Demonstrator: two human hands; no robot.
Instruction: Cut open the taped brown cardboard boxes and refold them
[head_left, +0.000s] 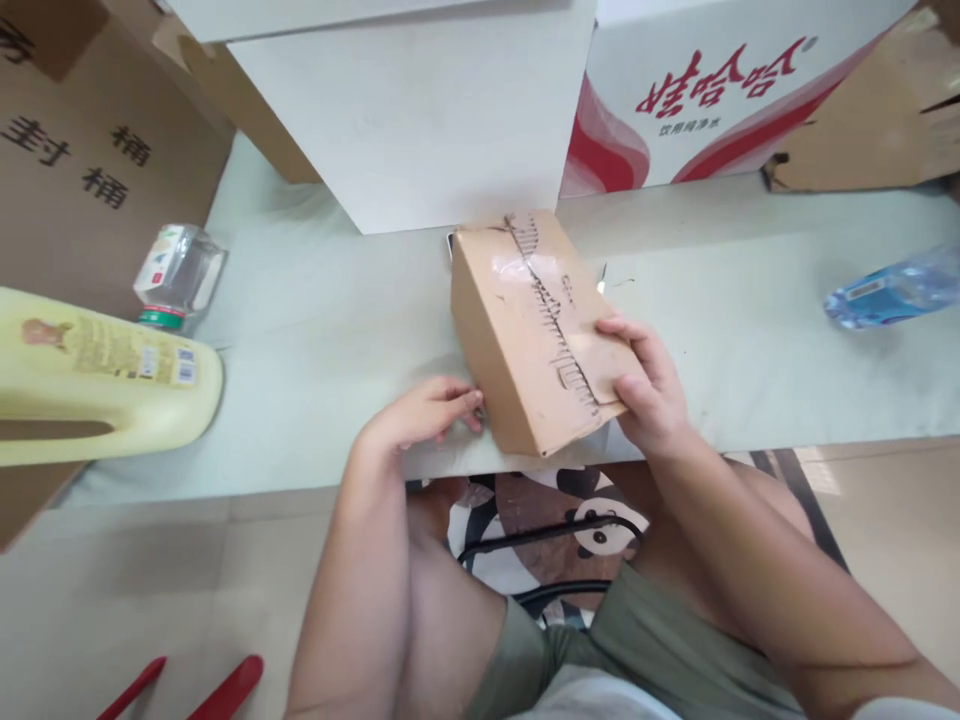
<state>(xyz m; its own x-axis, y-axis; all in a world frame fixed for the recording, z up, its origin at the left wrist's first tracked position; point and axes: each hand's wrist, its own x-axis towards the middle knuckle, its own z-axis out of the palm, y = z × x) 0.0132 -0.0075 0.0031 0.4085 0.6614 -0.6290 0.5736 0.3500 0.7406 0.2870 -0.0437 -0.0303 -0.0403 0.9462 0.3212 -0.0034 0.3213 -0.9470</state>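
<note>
A small brown cardboard box (pixel 517 330) sits tilted at the table's front edge, with clear tape and dark zigzag marks along its top seam. My right hand (pixel 652 385) grips its near right corner, thumb and fingers on the top and a raised flap edge. Beside the box's left side is my left hand (pixel 431 410), its fingers loosely bent and a little apart, holding nothing that I can see. Whether its fingertips touch the box I cannot tell. A small dark-edged item (pixel 451 246) peeks out behind the box's far left corner, mostly hidden.
White boxes (pixel 435 120) and a red-and-white carton (pixel 682 110) stand at the back of the cloth-covered table (pixel 300 300). At left are a yellow jug (pixel 112 380) and a clear bottle (pixel 180 270). A blue water bottle (pixel 892 290) lies right. Small scissors-like tip (pixel 602 282) shows behind the box.
</note>
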